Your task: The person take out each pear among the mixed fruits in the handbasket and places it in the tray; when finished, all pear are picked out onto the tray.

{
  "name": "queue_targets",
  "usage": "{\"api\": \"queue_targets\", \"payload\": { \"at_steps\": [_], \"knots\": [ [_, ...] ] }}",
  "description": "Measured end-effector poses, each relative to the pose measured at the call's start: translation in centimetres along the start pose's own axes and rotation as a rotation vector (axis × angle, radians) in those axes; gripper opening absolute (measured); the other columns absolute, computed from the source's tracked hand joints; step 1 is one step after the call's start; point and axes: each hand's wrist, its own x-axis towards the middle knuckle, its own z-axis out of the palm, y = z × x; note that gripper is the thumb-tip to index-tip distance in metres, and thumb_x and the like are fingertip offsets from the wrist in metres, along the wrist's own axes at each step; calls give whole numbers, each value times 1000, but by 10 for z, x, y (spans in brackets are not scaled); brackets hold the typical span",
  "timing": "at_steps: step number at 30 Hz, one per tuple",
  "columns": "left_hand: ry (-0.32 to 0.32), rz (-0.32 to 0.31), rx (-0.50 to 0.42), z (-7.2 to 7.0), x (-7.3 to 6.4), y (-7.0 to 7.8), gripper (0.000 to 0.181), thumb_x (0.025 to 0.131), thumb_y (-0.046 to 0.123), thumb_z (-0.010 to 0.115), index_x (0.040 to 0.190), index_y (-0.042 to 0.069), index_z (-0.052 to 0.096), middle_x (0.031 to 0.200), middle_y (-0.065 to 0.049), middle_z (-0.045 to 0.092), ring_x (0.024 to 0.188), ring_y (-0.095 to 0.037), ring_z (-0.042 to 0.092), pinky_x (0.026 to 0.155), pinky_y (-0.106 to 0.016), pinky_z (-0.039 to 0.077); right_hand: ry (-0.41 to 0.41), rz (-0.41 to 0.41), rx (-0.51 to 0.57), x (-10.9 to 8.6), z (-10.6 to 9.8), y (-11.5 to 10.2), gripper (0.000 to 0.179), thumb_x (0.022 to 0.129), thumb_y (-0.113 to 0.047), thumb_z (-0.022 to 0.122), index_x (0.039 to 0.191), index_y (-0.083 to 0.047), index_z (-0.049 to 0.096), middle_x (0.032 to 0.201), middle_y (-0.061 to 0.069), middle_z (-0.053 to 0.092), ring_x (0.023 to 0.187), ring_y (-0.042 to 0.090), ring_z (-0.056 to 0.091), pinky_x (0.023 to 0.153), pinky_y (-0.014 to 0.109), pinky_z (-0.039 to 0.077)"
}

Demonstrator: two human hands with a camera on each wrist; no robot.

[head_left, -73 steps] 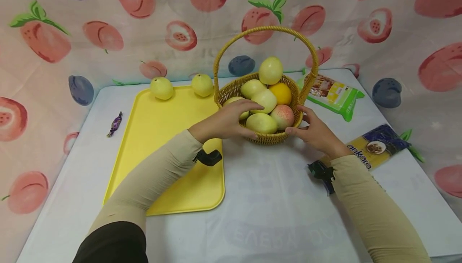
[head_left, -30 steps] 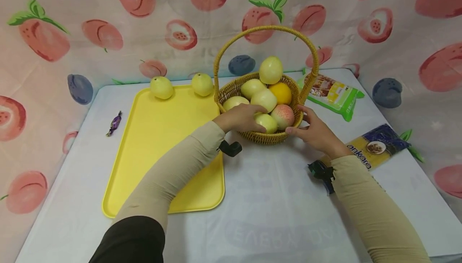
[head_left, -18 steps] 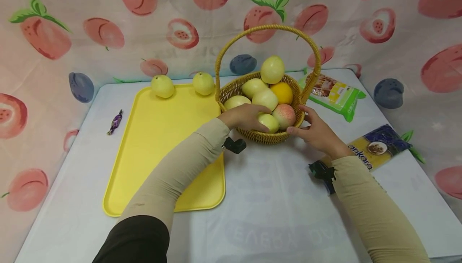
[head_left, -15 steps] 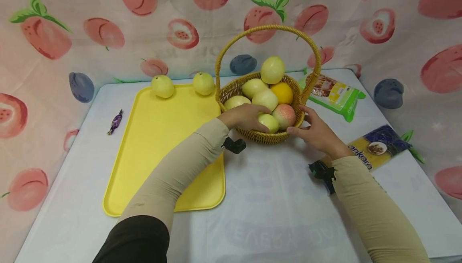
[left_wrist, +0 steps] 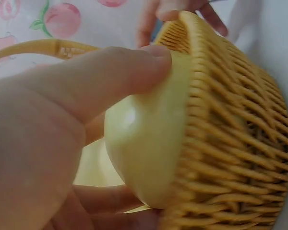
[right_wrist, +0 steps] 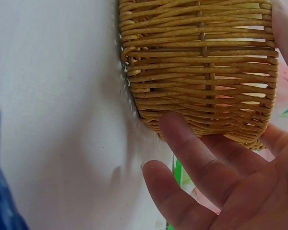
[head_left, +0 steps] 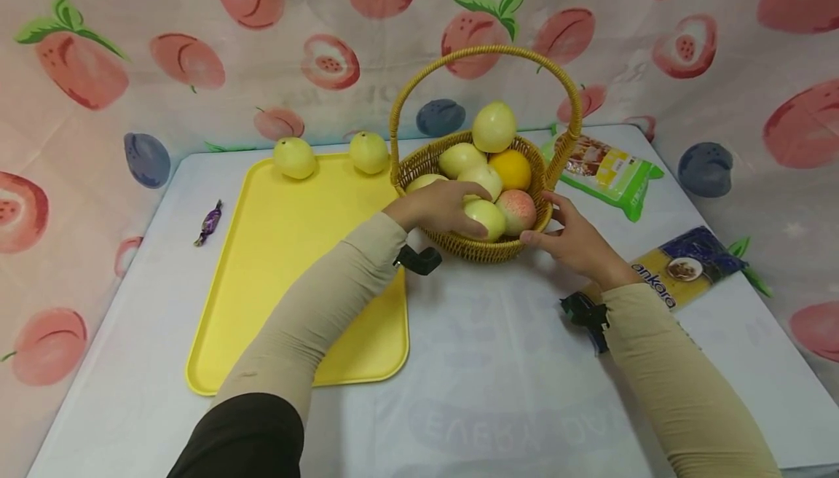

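Woven, coarse and ridged, with slightly shiny strands, in the basket (head_left: 483, 251). Smooth and glossy, plastic-looking, on the pale green fruit (left_wrist: 141, 143); rough-looking and matt on the peach (head_left: 518, 211). Smooth plastic with a soft sheen for the yellow tray (head_left: 301, 237) at left. Glossy film on the green packet (head_left: 612, 175) and blue-yellow packet (head_left: 688, 267) at right. Matt, creased cloth on the beige sleeves (head_left: 288, 332).

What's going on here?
A person's left hand grips a pale green fruit just inside the near rim of a wicker basket. Their right hand holds the basket's right side. An orange, a peach and more pale green fruits share the basket. Two similar fruits sit at the yellow tray's far end.
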Motion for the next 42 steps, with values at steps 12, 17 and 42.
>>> {"api": "queue_targets", "payload": {
  "at_steps": [12,17,42],
  "knots": [
    [52,-17,-18,-15,-18,3,65,89,46,74,146,26,48,142,-3,53,128,-26,47,101,-39,41,0,-3,15,2,-1,2,107,90,-56,69,163,-21,-1,160,29,17,142,50,27,107,67,30],
    [72,33,0,-13,-19,2,63,89,42,75,142,22,47,139,-5,54,117,-22,53,96,-37,43,2,-16,11,2,0,2,106,90,-55,69,163,-20,-1,161,28,16,142,49,27,107,67,30],
    [255,-9,-248,-23,-65,-29,70,87,35,76,144,15,40,125,-10,54,101,-23,58,82,-40,50,0,-15,2,1,-1,1,106,91,-55,69,163,-20,-2,161,29,14,143,50,22,107,68,29]
  ]
}}
